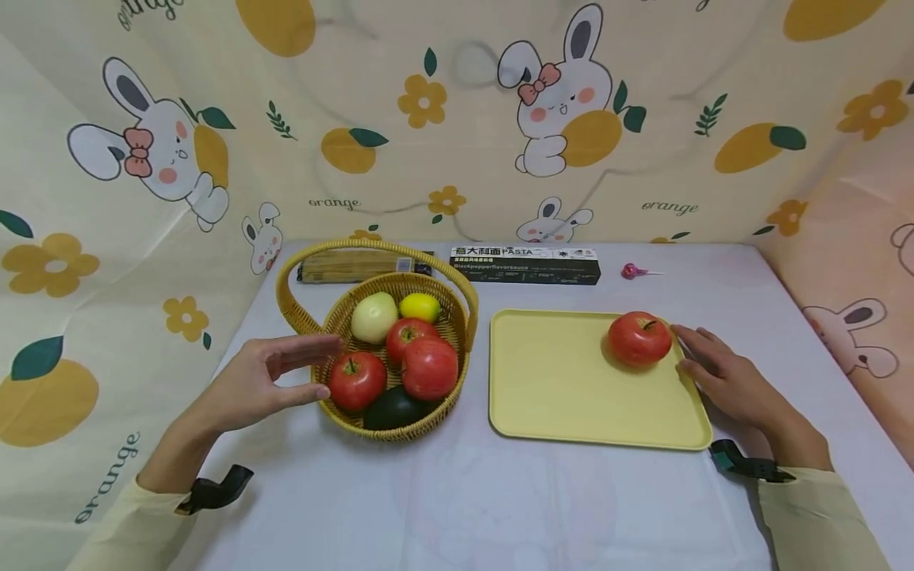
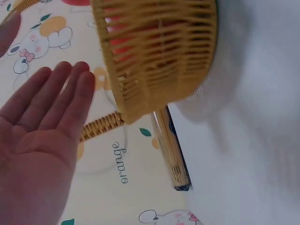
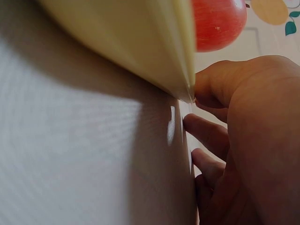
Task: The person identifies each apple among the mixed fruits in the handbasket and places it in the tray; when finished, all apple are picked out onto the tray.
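Observation:
My left hand [image 1: 274,373] is at the left rim of a wicker basket [image 1: 428,428], fingers straight and thumb held apart, nothing between them. Just past its fingertips lies a red fruit with a green stem [image 1: 357,382] inside the basket. In the left wrist view, the palm [image 2: 37,154] faces the camera beside the basket's woven wall [image 2: 159,56]. On the right, a red apple [image 1: 639,339] sits on a yellow tray [image 1: 550,373] near its right edge. My right hand [image 1: 735,381] is at that edge, its thumb [image 3: 213,86] against the tray rim and its fingers loosely bent.
Also in the basket are a lemon [image 1: 420,307], a pale round fruit [image 1: 374,317], a dark oval one [image 1: 396,408] and more red fruit [image 1: 430,368]. Its handle arches above. Behind stand a spaghetti pack [image 1: 343,267], a pasta box [image 1: 524,266] and a lollipop [image 1: 631,270].

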`<state>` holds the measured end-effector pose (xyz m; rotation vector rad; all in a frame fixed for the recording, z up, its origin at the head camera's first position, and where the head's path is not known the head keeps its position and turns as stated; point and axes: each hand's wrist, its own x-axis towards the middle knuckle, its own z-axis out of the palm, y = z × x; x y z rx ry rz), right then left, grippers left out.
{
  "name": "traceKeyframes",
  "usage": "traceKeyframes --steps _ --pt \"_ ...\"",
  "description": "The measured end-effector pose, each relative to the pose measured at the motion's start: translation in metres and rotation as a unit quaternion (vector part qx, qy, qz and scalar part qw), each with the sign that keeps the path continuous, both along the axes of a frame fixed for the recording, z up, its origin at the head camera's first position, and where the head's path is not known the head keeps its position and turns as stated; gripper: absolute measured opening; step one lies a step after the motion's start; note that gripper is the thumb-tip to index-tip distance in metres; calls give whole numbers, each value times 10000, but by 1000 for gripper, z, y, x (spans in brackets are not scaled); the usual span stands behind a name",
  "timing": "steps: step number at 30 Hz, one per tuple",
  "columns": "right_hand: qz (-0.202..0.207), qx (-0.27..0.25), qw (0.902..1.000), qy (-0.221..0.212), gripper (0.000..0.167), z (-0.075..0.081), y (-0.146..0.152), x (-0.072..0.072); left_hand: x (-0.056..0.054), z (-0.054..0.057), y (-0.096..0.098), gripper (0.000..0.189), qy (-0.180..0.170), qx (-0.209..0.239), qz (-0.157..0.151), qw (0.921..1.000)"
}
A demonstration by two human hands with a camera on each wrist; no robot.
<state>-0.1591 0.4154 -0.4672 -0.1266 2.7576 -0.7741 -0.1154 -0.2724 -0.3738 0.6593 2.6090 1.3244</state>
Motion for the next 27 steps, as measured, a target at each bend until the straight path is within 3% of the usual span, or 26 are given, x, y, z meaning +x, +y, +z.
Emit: traceKeyframes --steps 4,8,15,20,27 --pt "21 24 10000 21 76 -1 -1 -1 -3 -3 1 64 57 -547 160 9984" --pt "41 34 10000 50 76 -2 0 -1 -5 -4 11 66 360 -1193 165 9921" --pt "32 32 10000 53 76 -3 1 -1 -8 -1 38 61 867 -2423 -156 9662" --pt "20 23 10000 55 75 -4 1 0 -10 -5 48 57 939 -2722 -242 9573" --pt "1 37 10000 67 76 -3 1 0 -11 -14 55 73 817 -2776 -152 9571"
